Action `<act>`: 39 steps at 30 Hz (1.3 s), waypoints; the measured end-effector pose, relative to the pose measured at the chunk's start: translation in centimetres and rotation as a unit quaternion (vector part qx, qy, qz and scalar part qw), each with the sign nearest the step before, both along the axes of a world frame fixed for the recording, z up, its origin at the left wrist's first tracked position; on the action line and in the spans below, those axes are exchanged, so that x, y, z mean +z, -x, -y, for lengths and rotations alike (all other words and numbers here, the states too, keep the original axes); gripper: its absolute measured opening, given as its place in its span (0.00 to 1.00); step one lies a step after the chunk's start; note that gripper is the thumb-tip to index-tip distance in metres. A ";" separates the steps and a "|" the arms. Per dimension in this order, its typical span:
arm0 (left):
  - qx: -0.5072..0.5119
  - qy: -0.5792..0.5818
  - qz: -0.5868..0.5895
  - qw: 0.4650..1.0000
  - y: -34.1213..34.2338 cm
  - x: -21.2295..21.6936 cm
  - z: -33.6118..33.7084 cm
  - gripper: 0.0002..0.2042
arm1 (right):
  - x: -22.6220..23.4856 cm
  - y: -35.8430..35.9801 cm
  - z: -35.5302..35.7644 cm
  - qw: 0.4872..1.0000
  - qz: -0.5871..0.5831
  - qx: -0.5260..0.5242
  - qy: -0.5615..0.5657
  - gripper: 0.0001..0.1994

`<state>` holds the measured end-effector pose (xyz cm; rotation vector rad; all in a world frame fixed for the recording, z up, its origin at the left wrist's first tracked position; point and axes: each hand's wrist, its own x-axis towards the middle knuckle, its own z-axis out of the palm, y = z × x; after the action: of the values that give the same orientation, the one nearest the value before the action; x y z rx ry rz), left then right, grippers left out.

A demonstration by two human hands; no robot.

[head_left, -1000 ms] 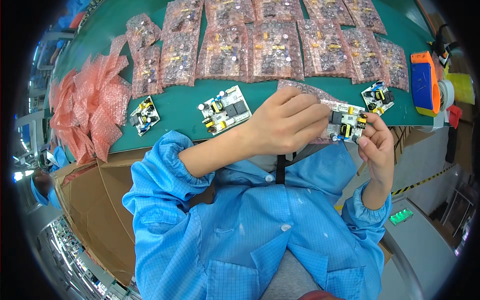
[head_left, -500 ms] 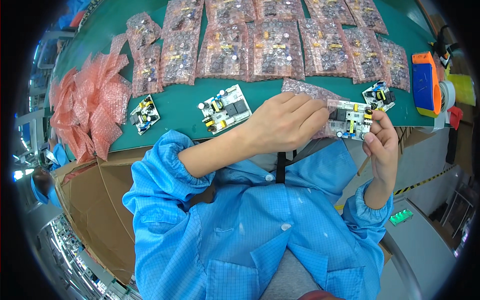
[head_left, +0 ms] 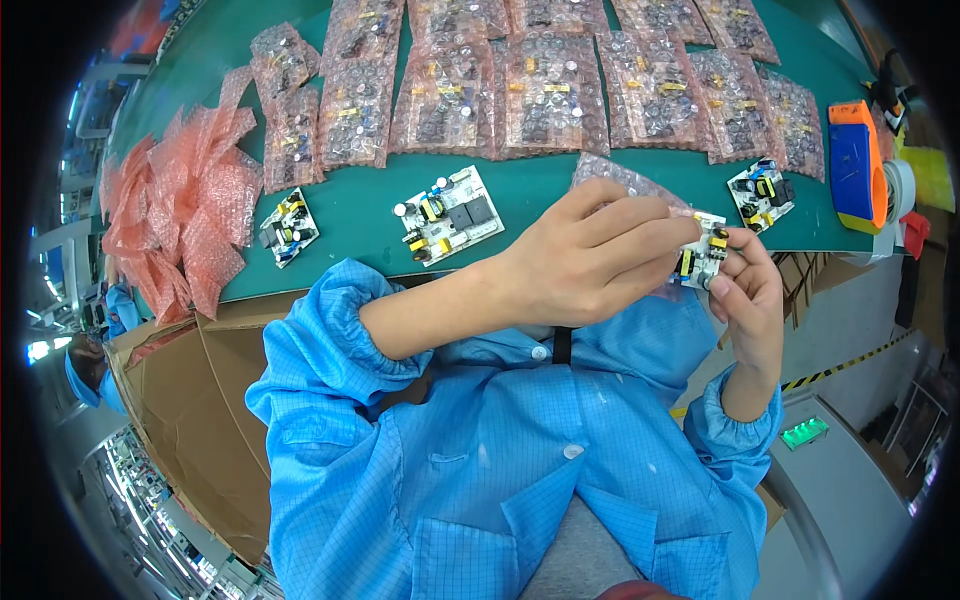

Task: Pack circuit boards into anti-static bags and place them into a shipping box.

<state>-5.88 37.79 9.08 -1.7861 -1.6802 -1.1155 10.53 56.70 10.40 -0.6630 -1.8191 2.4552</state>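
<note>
Circuit board (head_left: 704,252): exposed end rightward, long axis unclear.

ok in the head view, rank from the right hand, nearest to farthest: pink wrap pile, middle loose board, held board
1. Held board: in the right hand
2. Middle loose board: left of the hand
3. Pink wrap pile: far left

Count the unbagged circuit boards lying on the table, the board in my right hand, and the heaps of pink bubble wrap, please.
Unbagged circuit boards on the green table: 3
Board in the right hand: 1
Pink bubble-wrap heap: 1
Total: 5
</note>
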 end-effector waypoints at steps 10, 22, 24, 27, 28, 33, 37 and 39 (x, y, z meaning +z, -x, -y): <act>0.013 0.037 0.027 0.999 0.1 0.1 0.0 0.14 | -0.6 -0.5 0.9 0.998 -0.005 0.010 -0.054 0.24; 0.005 -0.013 -0.029 0.999 0.1 -0.2 0.1 0.12 | -0.1 0.5 2.1 0.999 0.014 -0.019 -0.023 0.25; 0.006 -0.016 -0.033 0.999 0.3 -0.2 0.1 0.12 | -0.3 0.6 2.1 0.999 0.019 -0.026 -0.018 0.25; 0.011 -0.009 -0.020 1.000 0.3 -0.1 0.1 0.12 | -0.7 0.4 2.3 0.998 0.017 -0.044 -0.044 0.25; 0.014 -0.012 -0.013 1.000 0.3 -0.2 0.0 0.12 | -0.7 0.3 2.2 0.998 0.015 -0.052 -0.039 0.25; 0.015 0.012 -0.005 1.000 0.6 -0.2 0.3 0.13 | -1.7 0.1 2.0 0.997 -0.013 -0.079 0.001 0.23; 0.018 -0.001 0.028 0.999 0.5 -0.3 -0.1 0.12 | -1.6 0.1 2.9 0.995 -0.012 -0.090 -0.033 0.24; 0.015 -0.006 0.034 0.999 0.4 -0.2 -0.1 0.12 | -1.6 0.3 3.4 0.988 -0.023 -0.080 -0.131 0.27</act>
<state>-6.32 37.92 8.84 -1.7291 -1.7300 -1.1827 10.27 53.32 8.78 -0.6966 -1.9387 2.0673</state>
